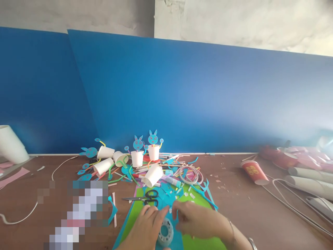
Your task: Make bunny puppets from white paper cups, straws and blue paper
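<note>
My left hand (145,224) is closed around a tape dispenser (170,236) with a round white hub, low in the middle of the view. Just right of it is my right hand (195,218), its thumb and index finger pinched together near the tape's upper edge. Whatever lies between those fingertips is too small to make out. Under both hands are green paper (203,241) and blue paper (178,241). Scissors (145,199) with black handles lie beyond my left hand, and a white paper cup (153,176) rests on its side behind them.
Two upright cups carry blue rabbit heads (138,143) on straws. More tipped cups (103,166) lie left of them. Straws, blue scraps and a clear ring (188,174) clutter the middle. A red cup (254,172) and white cables (288,205) are at right; a blue partition (166,93) stands behind.
</note>
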{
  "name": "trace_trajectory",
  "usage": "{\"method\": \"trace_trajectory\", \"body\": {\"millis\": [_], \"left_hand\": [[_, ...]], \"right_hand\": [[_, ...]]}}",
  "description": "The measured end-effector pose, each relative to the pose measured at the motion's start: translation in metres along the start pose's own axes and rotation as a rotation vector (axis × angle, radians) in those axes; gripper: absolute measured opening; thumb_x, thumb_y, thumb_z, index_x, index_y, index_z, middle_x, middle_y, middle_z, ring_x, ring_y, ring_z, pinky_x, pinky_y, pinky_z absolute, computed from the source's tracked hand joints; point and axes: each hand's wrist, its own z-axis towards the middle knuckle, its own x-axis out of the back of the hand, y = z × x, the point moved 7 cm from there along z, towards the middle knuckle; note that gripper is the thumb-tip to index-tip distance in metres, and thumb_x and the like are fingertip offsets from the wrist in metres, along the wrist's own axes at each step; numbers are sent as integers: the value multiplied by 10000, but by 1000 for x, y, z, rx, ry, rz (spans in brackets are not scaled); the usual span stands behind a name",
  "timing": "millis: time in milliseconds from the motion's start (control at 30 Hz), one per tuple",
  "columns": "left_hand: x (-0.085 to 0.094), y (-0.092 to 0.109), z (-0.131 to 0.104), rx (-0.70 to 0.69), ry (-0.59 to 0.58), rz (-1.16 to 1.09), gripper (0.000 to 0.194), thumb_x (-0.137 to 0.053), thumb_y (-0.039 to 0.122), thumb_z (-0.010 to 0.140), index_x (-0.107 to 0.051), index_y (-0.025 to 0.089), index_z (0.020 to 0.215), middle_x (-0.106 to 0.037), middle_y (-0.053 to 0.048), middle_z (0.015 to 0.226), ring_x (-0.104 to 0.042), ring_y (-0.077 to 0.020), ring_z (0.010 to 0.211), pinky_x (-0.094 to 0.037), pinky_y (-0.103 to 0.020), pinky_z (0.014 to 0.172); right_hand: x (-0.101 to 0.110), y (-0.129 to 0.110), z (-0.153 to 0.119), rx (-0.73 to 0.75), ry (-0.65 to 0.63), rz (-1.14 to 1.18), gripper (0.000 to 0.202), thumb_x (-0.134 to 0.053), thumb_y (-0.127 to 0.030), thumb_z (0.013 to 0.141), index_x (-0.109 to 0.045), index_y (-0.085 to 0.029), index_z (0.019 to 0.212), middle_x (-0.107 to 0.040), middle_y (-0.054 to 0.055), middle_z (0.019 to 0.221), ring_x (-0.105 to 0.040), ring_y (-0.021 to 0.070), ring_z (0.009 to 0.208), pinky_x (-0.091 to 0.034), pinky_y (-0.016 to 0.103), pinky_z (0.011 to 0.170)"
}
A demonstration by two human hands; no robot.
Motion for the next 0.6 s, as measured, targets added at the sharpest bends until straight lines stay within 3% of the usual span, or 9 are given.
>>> {"method": "trace_trajectory", "body": {"millis": [67, 100, 167, 267, 400, 467, 533, 600], "left_hand": [[-6, -1, 0, -12, -8, 2, 772, -606, 596, 786, -354, 159, 1371, -680, -68, 998, -616, -254, 865, -453, -400, 831], [-7, -1, 1, -29, -4, 4, 754, -583, 612, 798, -372, 157, 1360, -682, -60, 975, -615, -242, 837, -452, -382, 807], [-6, 2, 2, -65, 24, 26, 745, -518, 661, 817, -404, 143, 1339, -685, -56, 931, -611, -227, 790, -446, -358, 762], [0, 5, 3, -95, 87, 78, 705, -430, 700, 836, -480, 147, 1271, -689, -49, 886, -610, -217, 759, -434, -351, 748], [-3, 7, 1, -121, 112, 120, 654, -356, 695, 869, -541, 159, 1195, -688, -40, 884, -611, -213, 758, -432, -354, 754], [-9, 6, -1, -106, 130, 148, 478, -361, 548, 945, -550, 175, 1174, -689, -36, 883, -610, -206, 770, -429, -351, 767], [-15, 3, -3, -67, 148, 174, 262, -390, 285, 973, -548, 209, 1167, -688, -20, 873, -605, -188, 792, -419, -337, 800], [-19, 3, -3, -57, 166, 183, 260, -398, 186, 952, -546, 225, 1163, -682, -13, 857, -595, -180, 791, -413, -329, 815]], "right_hand": [[29, 21, 8, -65, 191, -87, 211, -473, -119, 777, -668, -196, 791, -683, 10, 660, -584, 128, 570, -341, 212, 518], [44, 31, 12, -125, 318, -161, 222, -468, -109, 783, -677, -183, 767, -683, 25, 662, -586, 141, 593, -341, 222, 536], [59, 42, 21, -185, 414, -209, 272, -427, -103, 817, -695, -150, 807, -697, 73, 709, -602, 177, 648, -337, 248, 560], [60, 32, 37, -148, 420, -223, 288, -436, -115, 828, -719, -167, 839, -720, 70, 781, -625, 184, 715, -342, 247, 592], [45, -7, 52, -23, 363, -280, 265, -481, -134, 816, -731, -214, 777, -729, 27, 800, -631, 160, 740, -336, 232, 614], [40, -18, 58, -19, 346, -317, 249, -500, -139, 803, -728, -212, 737, -726, 28, 766, -630, 163, 709, -323, 234, 591], [39, -20, 62, -46, 344, -350, 251, -502, -126, 792, -727, -205, 713, -724, 37, 738, -631, 169, 686, -315, 237, 572], [39, -18, 65, -67, 346, -377, 258, -501, -111, 781, -731, -204, 712, -729, 44, 736, -637, 175, 687, -319, 237, 567]]}}
